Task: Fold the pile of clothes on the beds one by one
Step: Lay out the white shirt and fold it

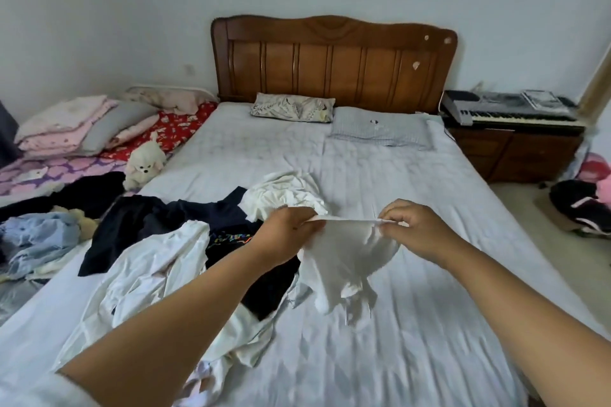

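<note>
A small white garment hangs in the air above the pale bed sheet. My left hand pinches its top edge on the left, and my right hand pinches the same edge on the right, so the edge is stretched taut between them. The lower part dangles crumpled toward the sheet. To the left lies the unfolded pile: a large white garment, dark navy clothes and a crumpled white piece further back.
A wooden headboard and two pillows sit at the bed's far end. A second bed on the left holds folded bedding, a white plush dog and light blue clothes. A keyboard rests on a cabinet at right.
</note>
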Tool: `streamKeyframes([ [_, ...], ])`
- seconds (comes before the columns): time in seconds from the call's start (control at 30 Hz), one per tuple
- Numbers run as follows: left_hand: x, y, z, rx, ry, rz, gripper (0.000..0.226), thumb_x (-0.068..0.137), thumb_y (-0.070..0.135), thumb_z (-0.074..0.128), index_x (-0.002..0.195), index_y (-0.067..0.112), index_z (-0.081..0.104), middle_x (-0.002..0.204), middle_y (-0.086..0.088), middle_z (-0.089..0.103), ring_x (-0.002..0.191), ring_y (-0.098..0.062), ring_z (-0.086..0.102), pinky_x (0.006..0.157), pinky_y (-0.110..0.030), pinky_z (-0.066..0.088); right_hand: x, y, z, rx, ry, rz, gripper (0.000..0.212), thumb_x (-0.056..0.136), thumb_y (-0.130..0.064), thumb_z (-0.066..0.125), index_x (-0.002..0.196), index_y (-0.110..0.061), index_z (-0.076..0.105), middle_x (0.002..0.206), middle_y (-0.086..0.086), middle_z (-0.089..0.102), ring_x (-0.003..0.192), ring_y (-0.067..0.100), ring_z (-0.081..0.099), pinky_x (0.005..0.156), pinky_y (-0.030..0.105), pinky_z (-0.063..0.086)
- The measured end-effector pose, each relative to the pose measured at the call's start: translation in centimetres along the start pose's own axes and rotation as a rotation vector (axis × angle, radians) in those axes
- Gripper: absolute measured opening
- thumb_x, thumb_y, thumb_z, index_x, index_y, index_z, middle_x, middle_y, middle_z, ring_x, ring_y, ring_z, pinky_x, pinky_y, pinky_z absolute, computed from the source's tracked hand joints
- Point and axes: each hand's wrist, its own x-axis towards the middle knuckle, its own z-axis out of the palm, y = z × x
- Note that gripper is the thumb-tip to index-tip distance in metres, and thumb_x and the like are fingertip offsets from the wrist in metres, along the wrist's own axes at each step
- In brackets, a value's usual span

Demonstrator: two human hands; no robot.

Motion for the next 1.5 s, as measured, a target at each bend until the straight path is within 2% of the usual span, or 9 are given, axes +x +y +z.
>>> streamKeyframes([
  [0.23, 1.2, 4.4, 0.8, -0.219, 0.008, -0.023, 0.038, 0.094, 0.022, 0.057, 0.059, 0.014, 0.046, 0.057, 0.007, 0.041, 0.051, -0.004, 0.037, 0.05, -0.018, 0.032, -0.1, -1.8, -0.4, 0.449, -0.06, 0.061, 0.025, 0.084, 0.006, 0.046, 0.072, -0.011, 0.061, 0.066, 0.002, 0.055, 0.062, 0.013, 0.046, 0.056, 0.018, 0.037],
  [0.37, 1.5, 4.6, 0.9, -0.19, -0.031, -0.05, 0.044, 0.088, 0.023, 0.066, 0.05, 0.023, 0.044, 0.043, 0.015, 0.037, 0.041, 0.001, 0.034, 0.042, -0.012, 0.027, -0.6, -2.3, -0.3, 0.438, -0.372, 0.06, 0.026, 0.081, -0.036, 0.066, 0.088, -0.011, 0.068, 0.078, 0.001, 0.062, 0.072, 0.013, 0.056, 0.067, 0.021, 0.041],
  [0.47, 1.1, 4.0, 0.4, -0.101, -0.134, -0.069, 0.04, 0.081, 0.036, 0.073, 0.053, 0.023, 0.048, 0.043, 0.019, 0.042, 0.043, 0.004, 0.039, 0.042, -0.01, 0.029, -0.5, -2.4, -0.5, 0.264, -0.464, -0.002, 0.021, 0.078, -0.03, 0.077, 0.061, -0.024, 0.067, 0.06, -0.011, 0.059, 0.056, 0.003, 0.055, 0.055, 0.015, 0.04],
  [0.63, -0.9, 0.7, -1.1, 0.02, -0.422, -0.258, 0.045, 0.053, 0.042, 0.082, 0.087, 0.016, 0.069, 0.088, -0.001, 0.073, 0.084, -0.016, 0.068, 0.079, -0.033, 0.056, 0.3, -2.3, -2.3, 0.651, -0.403, -0.042, 0.015, 0.078, -0.013, 0.065, 0.067, -0.016, 0.074, 0.066, -0.001, 0.067, 0.064, 0.009, 0.063, 0.06, 0.017, 0.048],
  [0.77, -2.0, -2.7, -2.2, 0.198, -0.491, -0.341, 0.029, 0.055, 0.042, 0.084, 0.071, 0.031, 0.063, 0.071, 0.019, 0.066, 0.071, -0.001, 0.064, 0.064, -0.014, 0.047, 0.9, -0.8, -4.2, 0.883, -0.247, 0.027, 0.015, 0.069, -0.007, 0.06, 0.067, -0.01, 0.075, 0.069, 0.006, 0.069, 0.067, 0.015, 0.066, 0.062, 0.021, 0.053],
  [0.9, -2.5, -5.0, -3.6, 0.586, -0.579, -0.337, 0.028, 0.068, 0.05, 0.075, 0.08, 0.027, 0.063, 0.078, 0.011, 0.056, 0.087, -0.013, 0.05, 0.067, -0.021, 0.036, 1.2, 1.2, -6.2, 0.93, -0.121, 0.063, 0.011, 0.068, -0.002, 0.057, 0.076, -0.002, 0.065, 0.071, 0.008, 0.064, 0.07, 0.016, 0.061, 0.064, 0.022, 0.051],
  [1.0, -2.4, -6.1, -4.2, 0.861, -0.535, -0.255, 0.041, 0.08, 0.055, 0.059, 0.101, 0.02, 0.06, 0.085, 0.008, 0.048, 0.106, -0.022, 0.046, 0.07, -0.016, 0.026, 1.0, 2.6, -7.4, 0.696, -0.109, 0.077, 0.004, 0.068, -0.003, 0.063, 0.068, -0.006, 0.061, 0.066, 0.004, 0.056, 0.068, 0.012, 0.054, 0.069, 0.023, 0.04],
  [1.23, -1.1, -7.5, -4.4, 1.125, -0.388, -0.118, 0.034, 0.091, 0.046, 0.041, 0.117, 0.031, 0.058, 0.108, 0.001, 0.063, 0.103, -0.021, 0.059, 0.075, -0.029, 0.039, 0.3, 4.4, -7.5, -0.508, -0.28, 0.021, 0.031, 0.067, -0.014, 0.062, 0.049, -0.018, 0.037, 0.051, -0.007, 0.033, 0.052, 0.01, 0.031, 0.052, 0.025, 0.024],
  [1.5, 0.8, -8.4, -4.1, 1.091, -0.107, -0.225, 0.046, 0.088, 0.029, 0.05, 0.129, 0.014, 0.035, 0.108, 0.0, 0.063, 0.1, -0.023, 0.062, 0.067, -0.03, 0.038, -3.2, 1.1, -1.9, -1.111, -0.579, -0.326, 0.029, 0.071, -0.01, 0.047, 0.056, -0.02, 0.025, 0.058, -0.002, 0.03, 0.057, 0.018, 0.025, 0.08, 0.025, 0.03],
])
